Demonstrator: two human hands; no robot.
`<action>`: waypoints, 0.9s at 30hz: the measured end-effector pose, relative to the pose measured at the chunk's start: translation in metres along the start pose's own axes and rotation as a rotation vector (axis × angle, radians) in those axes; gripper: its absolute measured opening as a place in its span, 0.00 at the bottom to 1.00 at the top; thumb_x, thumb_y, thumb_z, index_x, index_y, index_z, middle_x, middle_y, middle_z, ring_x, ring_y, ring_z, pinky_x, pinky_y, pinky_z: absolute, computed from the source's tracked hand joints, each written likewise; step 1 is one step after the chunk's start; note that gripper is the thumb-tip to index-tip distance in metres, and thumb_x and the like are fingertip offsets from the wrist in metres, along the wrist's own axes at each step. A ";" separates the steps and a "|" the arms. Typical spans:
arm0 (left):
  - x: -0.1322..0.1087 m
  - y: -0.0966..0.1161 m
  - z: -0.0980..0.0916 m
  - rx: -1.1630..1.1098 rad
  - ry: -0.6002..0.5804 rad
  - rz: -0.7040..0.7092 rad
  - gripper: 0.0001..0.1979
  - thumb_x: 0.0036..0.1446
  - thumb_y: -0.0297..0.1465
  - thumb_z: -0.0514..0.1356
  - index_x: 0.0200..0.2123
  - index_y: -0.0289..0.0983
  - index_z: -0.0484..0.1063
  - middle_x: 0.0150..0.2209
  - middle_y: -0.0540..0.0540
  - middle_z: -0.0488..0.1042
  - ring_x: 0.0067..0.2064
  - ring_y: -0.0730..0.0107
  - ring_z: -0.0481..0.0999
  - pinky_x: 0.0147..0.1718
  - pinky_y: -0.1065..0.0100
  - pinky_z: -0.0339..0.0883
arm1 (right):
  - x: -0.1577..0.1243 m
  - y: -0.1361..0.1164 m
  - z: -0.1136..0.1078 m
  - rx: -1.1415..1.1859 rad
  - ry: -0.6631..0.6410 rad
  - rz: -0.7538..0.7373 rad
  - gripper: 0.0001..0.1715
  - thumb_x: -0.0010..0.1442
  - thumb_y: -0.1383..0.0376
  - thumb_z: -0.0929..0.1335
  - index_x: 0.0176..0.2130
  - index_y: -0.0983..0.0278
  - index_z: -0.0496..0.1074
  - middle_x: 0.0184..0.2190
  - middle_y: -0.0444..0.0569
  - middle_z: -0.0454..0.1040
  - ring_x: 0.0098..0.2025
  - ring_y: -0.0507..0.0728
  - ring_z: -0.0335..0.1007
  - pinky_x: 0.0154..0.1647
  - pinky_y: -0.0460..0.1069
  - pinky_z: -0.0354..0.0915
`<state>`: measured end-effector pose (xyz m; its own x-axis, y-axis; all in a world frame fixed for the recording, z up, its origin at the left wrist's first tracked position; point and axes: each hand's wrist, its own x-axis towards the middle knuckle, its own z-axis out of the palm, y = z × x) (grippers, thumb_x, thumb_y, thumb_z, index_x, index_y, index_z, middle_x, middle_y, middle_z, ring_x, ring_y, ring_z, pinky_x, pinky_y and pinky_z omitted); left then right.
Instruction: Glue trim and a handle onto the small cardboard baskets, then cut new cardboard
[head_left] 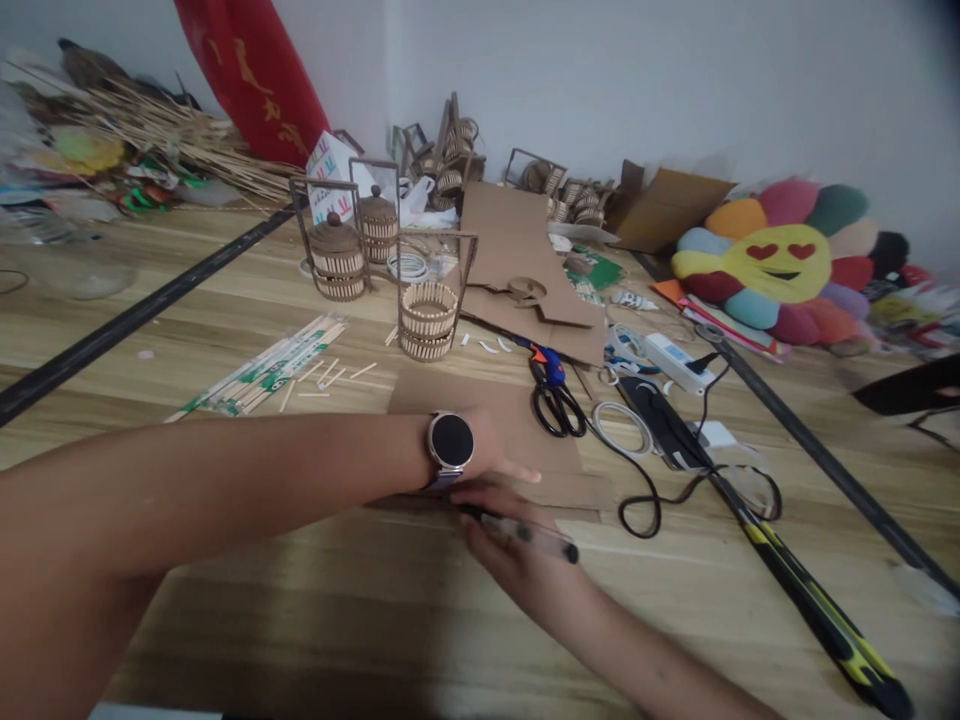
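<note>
My left hand (487,445), with a round watch (451,440) on its wrist, lies across a flat cardboard sheet (412,393). Its fingers look stretched out on the sheet, though the wrist and watch hide part of them. Closed around a dark-capped pen (551,540), my right hand (517,550) is at the sheet's near edge, just under the left wrist. The pen's tip is hidden. A narrow cardboard strip (574,492) runs along that near edge. Black-handled scissors (559,405) rest on the sheet's right side, beside a blue-and-orange tool (549,365).
A small stick basket (427,325) with a tall handle stands behind the sheet, near two lidded ones (335,265). Packs of thin sticks (262,368) lie left. To the right are a black cord (641,515), a white power strip (679,362) and a yellow-black cutter (810,600).
</note>
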<state>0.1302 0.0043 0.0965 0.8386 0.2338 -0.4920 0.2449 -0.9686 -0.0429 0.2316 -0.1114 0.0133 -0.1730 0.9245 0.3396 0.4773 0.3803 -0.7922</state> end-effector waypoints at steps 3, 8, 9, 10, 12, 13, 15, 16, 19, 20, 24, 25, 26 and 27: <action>-0.001 -0.001 -0.001 -0.011 -0.012 0.001 0.52 0.44 0.20 0.71 0.69 0.55 0.56 0.40 0.47 0.84 0.38 0.53 0.83 0.36 0.63 0.70 | -0.007 0.002 -0.030 -0.126 -0.001 0.048 0.09 0.61 0.66 0.68 0.39 0.61 0.79 0.37 0.50 0.84 0.40 0.59 0.82 0.46 0.52 0.76; 0.004 -0.004 0.002 -0.035 0.002 -0.004 0.59 0.35 0.17 0.74 0.68 0.57 0.57 0.43 0.48 0.84 0.37 0.53 0.83 0.35 0.64 0.70 | -0.007 -0.012 -0.052 -0.147 0.008 0.057 0.09 0.59 0.68 0.66 0.32 0.60 0.77 0.27 0.47 0.81 0.30 0.57 0.79 0.32 0.48 0.75; 0.005 -0.004 0.002 -0.034 -0.003 -0.002 0.61 0.32 0.16 0.75 0.67 0.57 0.57 0.43 0.49 0.84 0.36 0.53 0.83 0.34 0.65 0.70 | -0.006 -0.016 -0.049 -0.103 -0.016 0.055 0.09 0.59 0.69 0.66 0.31 0.60 0.76 0.26 0.45 0.80 0.29 0.56 0.78 0.31 0.47 0.74; 0.007 -0.005 0.003 -0.031 -0.006 -0.001 0.63 0.30 0.15 0.75 0.67 0.57 0.57 0.42 0.49 0.84 0.36 0.54 0.83 0.34 0.65 0.71 | -0.004 -0.020 -0.043 -0.053 -0.041 0.054 0.09 0.58 0.70 0.66 0.30 0.60 0.76 0.25 0.44 0.79 0.28 0.54 0.77 0.32 0.46 0.73; 0.008 -0.004 0.005 -0.022 -0.011 -0.002 0.65 0.28 0.16 0.76 0.68 0.58 0.56 0.41 0.49 0.84 0.37 0.54 0.83 0.36 0.64 0.72 | -0.002 -0.025 -0.025 0.029 -0.095 0.063 0.09 0.57 0.72 0.66 0.33 0.60 0.76 0.29 0.44 0.80 0.32 0.54 0.78 0.36 0.45 0.73; 0.008 -0.004 0.005 -0.017 -0.014 -0.003 0.65 0.29 0.17 0.76 0.68 0.58 0.54 0.42 0.49 0.84 0.37 0.53 0.83 0.38 0.63 0.72 | 0.000 -0.025 -0.015 0.063 -0.118 0.063 0.10 0.58 0.72 0.66 0.36 0.60 0.76 0.32 0.45 0.81 0.35 0.54 0.78 0.39 0.46 0.73; 0.008 -0.003 0.006 -0.008 -0.024 -0.005 0.66 0.30 0.18 0.77 0.69 0.56 0.51 0.43 0.47 0.84 0.40 0.52 0.83 0.41 0.60 0.72 | 0.003 -0.022 0.006 0.116 -0.141 0.024 0.11 0.59 0.72 0.66 0.40 0.60 0.75 0.38 0.46 0.81 0.40 0.55 0.79 0.43 0.47 0.73; 0.007 -0.003 0.005 -0.005 -0.032 -0.005 0.67 0.30 0.18 0.77 0.70 0.56 0.50 0.44 0.45 0.84 0.40 0.52 0.82 0.43 0.59 0.72 | 0.004 -0.019 0.015 0.126 -0.139 0.000 0.11 0.59 0.71 0.67 0.41 0.60 0.74 0.38 0.47 0.81 0.39 0.55 0.79 0.42 0.47 0.73; 0.006 -0.002 0.004 -0.009 -0.052 -0.003 0.73 0.23 0.19 0.79 0.71 0.55 0.47 0.46 0.44 0.83 0.40 0.52 0.82 0.43 0.57 0.73 | 0.010 -0.009 0.034 0.113 -0.108 -0.021 0.09 0.58 0.71 0.67 0.40 0.60 0.73 0.36 0.47 0.80 0.36 0.55 0.78 0.39 0.47 0.73; 0.005 -0.001 0.003 -0.010 -0.061 -0.005 0.75 0.21 0.20 0.80 0.71 0.55 0.46 0.46 0.44 0.83 0.39 0.52 0.82 0.43 0.57 0.73 | 0.012 -0.006 0.037 0.097 -0.096 -0.022 0.09 0.58 0.71 0.67 0.39 0.60 0.73 0.35 0.48 0.80 0.36 0.56 0.78 0.38 0.48 0.73; 0.006 0.001 0.001 -0.012 -0.079 -0.016 0.77 0.19 0.19 0.80 0.71 0.56 0.45 0.43 0.47 0.84 0.36 0.53 0.81 0.41 0.57 0.73 | 0.017 -0.003 0.041 0.030 -0.075 -0.034 0.08 0.56 0.71 0.66 0.37 0.60 0.72 0.33 0.49 0.80 0.34 0.57 0.78 0.38 0.50 0.74; 0.008 0.001 0.002 -0.032 -0.068 -0.025 0.77 0.17 0.18 0.80 0.70 0.57 0.47 0.42 0.47 0.84 0.36 0.53 0.81 0.41 0.56 0.73 | 0.017 -0.003 0.040 0.022 -0.070 -0.032 0.09 0.56 0.71 0.66 0.37 0.60 0.72 0.33 0.48 0.80 0.34 0.57 0.78 0.37 0.50 0.74; 0.009 0.001 0.003 -0.063 -0.050 -0.038 0.77 0.15 0.17 0.80 0.70 0.58 0.49 0.42 0.48 0.84 0.36 0.53 0.81 0.41 0.56 0.73 | 0.017 -0.004 0.040 0.018 -0.066 -0.032 0.09 0.56 0.72 0.66 0.37 0.60 0.72 0.32 0.48 0.80 0.33 0.57 0.78 0.37 0.50 0.74; 0.011 0.000 0.005 -0.099 -0.028 -0.051 0.77 0.13 0.17 0.79 0.68 0.58 0.53 0.41 0.49 0.84 0.36 0.52 0.81 0.40 0.56 0.73 | 0.017 -0.004 0.039 0.012 -0.061 -0.031 0.09 0.55 0.72 0.66 0.37 0.60 0.71 0.32 0.48 0.79 0.33 0.57 0.78 0.36 0.50 0.74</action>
<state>0.1370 0.0060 0.0868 0.8102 0.2787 -0.5156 0.3351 -0.9420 0.0173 0.1931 -0.0967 0.0024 -0.2398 0.9120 0.3327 0.4603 0.4086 -0.7881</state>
